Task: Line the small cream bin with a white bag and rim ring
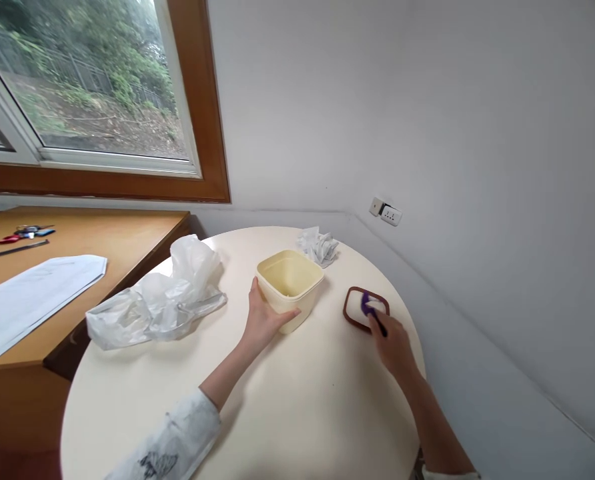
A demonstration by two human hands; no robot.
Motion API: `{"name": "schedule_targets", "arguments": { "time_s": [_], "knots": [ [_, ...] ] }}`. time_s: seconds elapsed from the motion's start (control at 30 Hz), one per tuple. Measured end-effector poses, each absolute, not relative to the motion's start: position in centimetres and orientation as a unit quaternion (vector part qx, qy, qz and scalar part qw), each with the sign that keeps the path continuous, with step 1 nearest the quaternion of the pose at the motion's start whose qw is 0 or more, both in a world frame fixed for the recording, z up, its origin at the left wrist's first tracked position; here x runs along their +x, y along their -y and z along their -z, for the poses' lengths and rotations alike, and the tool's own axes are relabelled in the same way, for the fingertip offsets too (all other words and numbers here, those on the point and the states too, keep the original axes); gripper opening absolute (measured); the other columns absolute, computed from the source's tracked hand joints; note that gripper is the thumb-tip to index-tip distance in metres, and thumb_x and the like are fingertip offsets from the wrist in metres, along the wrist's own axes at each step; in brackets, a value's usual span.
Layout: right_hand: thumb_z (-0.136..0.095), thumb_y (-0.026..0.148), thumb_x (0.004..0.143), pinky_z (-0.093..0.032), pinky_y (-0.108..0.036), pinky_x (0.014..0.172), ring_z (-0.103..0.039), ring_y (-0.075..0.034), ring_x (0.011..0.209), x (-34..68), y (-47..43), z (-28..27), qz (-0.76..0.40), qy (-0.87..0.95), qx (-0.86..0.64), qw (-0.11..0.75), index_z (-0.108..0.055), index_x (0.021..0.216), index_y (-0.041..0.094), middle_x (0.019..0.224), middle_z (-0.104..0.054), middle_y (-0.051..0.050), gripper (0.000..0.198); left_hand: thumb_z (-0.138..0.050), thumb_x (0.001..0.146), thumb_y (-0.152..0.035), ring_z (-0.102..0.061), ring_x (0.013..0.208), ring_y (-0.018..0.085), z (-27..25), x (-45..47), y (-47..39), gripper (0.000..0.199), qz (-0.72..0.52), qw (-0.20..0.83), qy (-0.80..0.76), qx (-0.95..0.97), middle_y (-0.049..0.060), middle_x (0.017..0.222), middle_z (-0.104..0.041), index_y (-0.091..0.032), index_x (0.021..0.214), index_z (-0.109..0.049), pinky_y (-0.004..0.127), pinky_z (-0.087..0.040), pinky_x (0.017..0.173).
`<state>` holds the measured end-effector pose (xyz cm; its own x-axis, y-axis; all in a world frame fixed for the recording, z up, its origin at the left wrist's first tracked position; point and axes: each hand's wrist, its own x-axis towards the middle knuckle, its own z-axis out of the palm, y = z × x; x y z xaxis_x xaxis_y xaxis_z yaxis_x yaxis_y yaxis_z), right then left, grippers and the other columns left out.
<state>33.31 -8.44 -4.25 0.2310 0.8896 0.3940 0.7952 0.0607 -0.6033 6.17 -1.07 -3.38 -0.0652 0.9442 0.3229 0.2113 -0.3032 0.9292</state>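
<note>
My left hand point(266, 315) grips the near left side of a pale yellow square plastic container point(305, 303), thumb along the front and fingers round the side. The container stands upright, slightly tilted, with its open top towards me; small specks show inside it. To its right lies a lid with a brown rim point(346, 311) and a whitish middle. Over that lid my right hand point(395, 343) is closed on a small tool with a purple head point(365, 304) and a dark handle. Its exact kind is unclear, as my fingers cover part of it.
A round cream table point(297, 407) carries a crumpled clear plastic bag point(162, 297) at left and a crumpled whitish wad point(318, 246) at the back. A wooden desk point(127, 230) with papers point(32, 297) and small tools point(27, 232) adjoins on the left. The wall point(477, 200) closes the right side.
</note>
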Motion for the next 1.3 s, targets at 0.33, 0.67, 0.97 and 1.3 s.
{"name": "schedule_targets", "arguments": {
  "time_s": [0.33,0.67,0.97,1.3],
  "knots": [
    [-0.033,0.036,0.090,-0.026,-0.044,0.102,-0.046,-0.021,0.119,32.8,8.5,8.0,-0.031,0.693,-0.670,0.265,-0.054,0.120,0.020,0.126,-0.053,-0.007,0.040,-0.079,0.050,-0.038,-0.024,0.129,0.030,3.4,11.8,-4.0,0.113,-0.493,0.375,-0.418,0.664,0.014,0.138,-0.025,-0.022,0.137,-0.009,0.046,-0.021,0.106],
    [-0.032,0.024,0.089,-0.036,-0.041,0.091,-0.058,-0.020,0.098,32.9,8.5,7.8,-0.004,0.664,-0.681,0.309,-0.062,0.107,0.020,0.105,-0.065,-0.008,0.035,-0.080,0.051,-0.034,-0.027,0.128,0.028,2.3,15.1,-8.9,0.120,-0.403,0.516,-0.313,0.688,0.017,0.137,-0.028,-0.020,0.139,0.001,0.045,-0.026,0.104],
    [-0.041,0.023,0.086,-0.039,-0.039,0.084,-0.057,-0.022,0.092,33.3,8.2,8.2,0.004,0.655,-0.691,0.306,-0.061,0.101,0.021,0.096,-0.063,-0.007,0.026,-0.079,0.051,-0.031,-0.031,0.126,0.029,1.5,16.7,-12.4,0.120,-0.339,0.556,-0.281,0.705,0.015,0.136,-0.032,-0.024,0.140,0.000,0.047,-0.033,0.100],
    [-0.044,0.020,0.085,-0.038,-0.039,0.083,-0.055,-0.021,0.090,33.3,8.0,8.5,0.009,0.656,-0.699,0.286,-0.060,0.099,0.018,0.093,-0.060,-0.007,0.022,-0.080,0.049,-0.031,-0.034,0.125,0.031,1.0,17.9,-14.6,0.115,-0.323,0.514,-0.275,0.746,0.014,0.139,-0.032,-0.025,0.140,-0.011,0.052,-0.025,0.102]
  ]
}}
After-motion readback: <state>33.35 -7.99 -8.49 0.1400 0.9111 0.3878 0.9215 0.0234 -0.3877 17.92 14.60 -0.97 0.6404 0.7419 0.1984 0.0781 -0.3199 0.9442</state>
